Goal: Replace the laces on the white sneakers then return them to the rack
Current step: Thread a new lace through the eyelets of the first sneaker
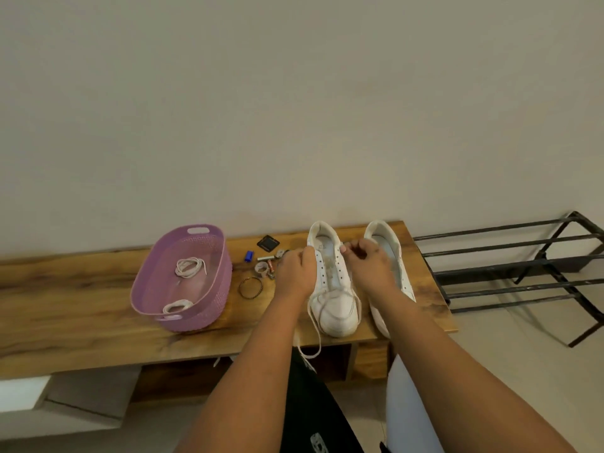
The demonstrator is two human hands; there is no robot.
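Observation:
Two white sneakers stand side by side on a wooden bench [81,308], toes toward me. The left sneaker [333,289] has bare eyelets up the middle, and a white lace [312,331] trails from its toe end over the bench's front edge. My left hand [295,273] pinches the lace at the shoe's left side near the top eyelets. My right hand [369,264] has its fingers curled at the right side of the same shoe's collar, pinching the lace end there. The right sneaker [387,256] stands partly hidden behind my right forearm.
A purple plastic basket [183,318] on the bench holds two coiled laces [189,267]. Small items lie between basket and shoes: a blue piece [249,255], a dark square [268,243], a wire ring [250,288]. A black metal shoe rack [516,266] stands to the right.

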